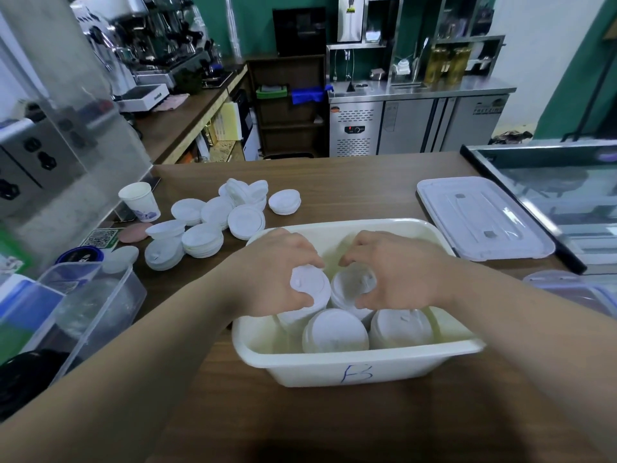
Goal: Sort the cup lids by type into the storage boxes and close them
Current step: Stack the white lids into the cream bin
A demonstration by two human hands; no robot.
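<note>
Sorting stood partway, I judged: my left hand (278, 275) and right hand (399, 272) each gripped lid stacks (309, 285) inside box B (334, 360); loose lids (217, 215) lay beyond my left hand, and the box cover (480, 218) lay off beyond my right.

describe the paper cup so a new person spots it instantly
Start at the white box marked B in the middle of the table and look to its far left, past the piles of loose lids. The paper cup stands upright there, near the table's edge. Unlike the flat lids beside it, it is tall and open-topped, with a blue print low on its side.
</note>
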